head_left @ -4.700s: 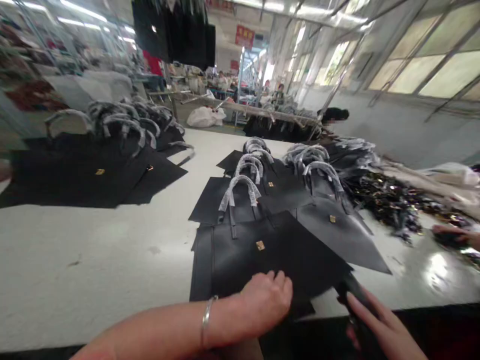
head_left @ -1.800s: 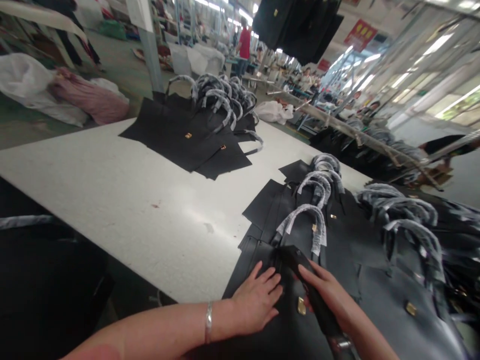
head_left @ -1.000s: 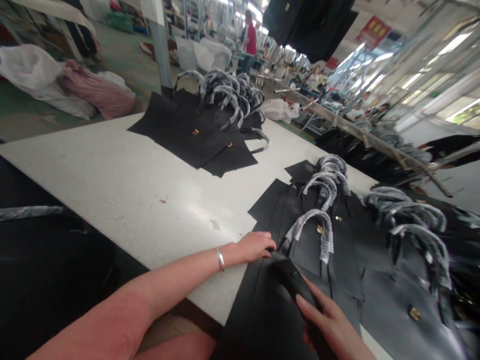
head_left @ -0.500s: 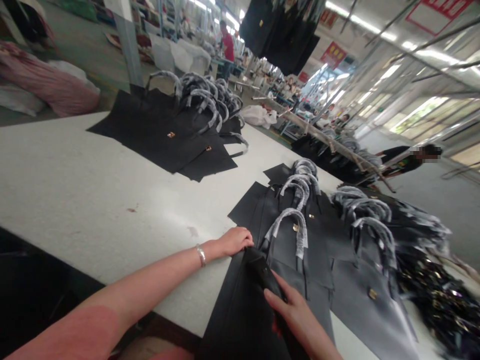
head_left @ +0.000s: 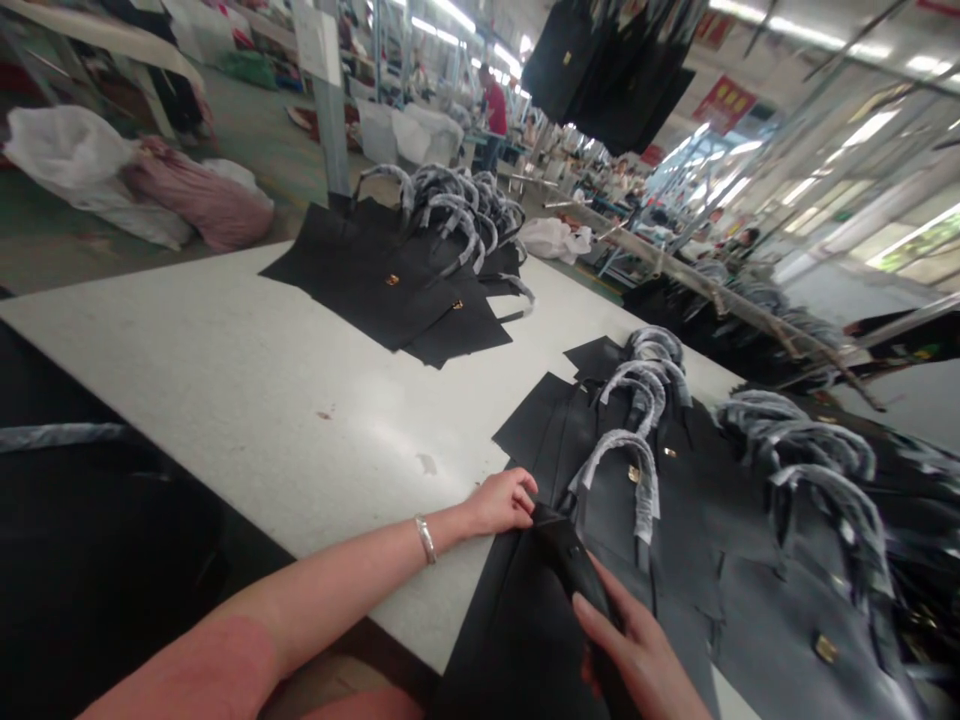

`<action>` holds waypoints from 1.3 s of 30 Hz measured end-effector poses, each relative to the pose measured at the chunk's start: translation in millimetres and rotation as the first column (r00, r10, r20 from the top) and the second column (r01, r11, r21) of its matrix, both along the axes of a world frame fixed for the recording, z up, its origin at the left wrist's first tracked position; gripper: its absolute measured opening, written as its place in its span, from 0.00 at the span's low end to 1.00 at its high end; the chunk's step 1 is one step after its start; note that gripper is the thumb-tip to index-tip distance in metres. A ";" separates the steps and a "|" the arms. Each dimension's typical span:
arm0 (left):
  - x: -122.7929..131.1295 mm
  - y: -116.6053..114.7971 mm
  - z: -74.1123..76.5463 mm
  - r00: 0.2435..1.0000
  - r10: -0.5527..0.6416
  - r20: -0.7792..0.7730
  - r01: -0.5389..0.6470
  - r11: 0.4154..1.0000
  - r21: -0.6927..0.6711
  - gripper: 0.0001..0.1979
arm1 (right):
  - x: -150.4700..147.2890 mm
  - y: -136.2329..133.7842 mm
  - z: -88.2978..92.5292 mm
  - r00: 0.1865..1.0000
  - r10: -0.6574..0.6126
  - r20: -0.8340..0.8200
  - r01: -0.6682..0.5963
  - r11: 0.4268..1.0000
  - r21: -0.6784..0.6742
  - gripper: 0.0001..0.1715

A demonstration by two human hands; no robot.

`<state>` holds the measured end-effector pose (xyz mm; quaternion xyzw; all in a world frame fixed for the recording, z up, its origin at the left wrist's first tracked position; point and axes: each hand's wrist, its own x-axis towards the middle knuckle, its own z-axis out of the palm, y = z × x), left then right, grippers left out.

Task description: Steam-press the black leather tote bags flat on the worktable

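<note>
A black handbag (head_left: 510,630) lies at the table's near edge, partly cut off by the bottom of the view. My left hand (head_left: 504,502), with a silver bracelet at the wrist, has its fingers bent and closed on the bag's top corner. Along the bag's upper edge, my right hand (head_left: 634,640) is wrapped around the black material, thumb on top; its lower fingers are hidden. Just beyond lies a stack of black bags (head_left: 544,425) with plastic-wrapped handles (head_left: 621,450) and small gold clasps.
Another pile of black bags (head_left: 375,270) sits farther back on the white table (head_left: 247,370). More bags (head_left: 795,590) lie at the right. Dark bags (head_left: 600,70) hang overhead. A metal post (head_left: 326,110) and stuffed sacks (head_left: 195,190) stand beyond the table, with a person in red (head_left: 493,110).
My view has turned left, so everything sits farther right in the picture. Both hands stay at the handbag's upper edge; the left fingers look slightly more raised.
</note>
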<state>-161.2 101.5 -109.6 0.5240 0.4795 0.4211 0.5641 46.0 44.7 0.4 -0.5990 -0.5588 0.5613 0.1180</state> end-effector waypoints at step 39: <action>41.7 -116.8 15.8 0.726 -0.052 -0.686 0.340 0.894 0.291 0.25 | -45.4 40.9 10.6 0.981 0.193 -0.015 -0.192 0.962 -0.191 0.32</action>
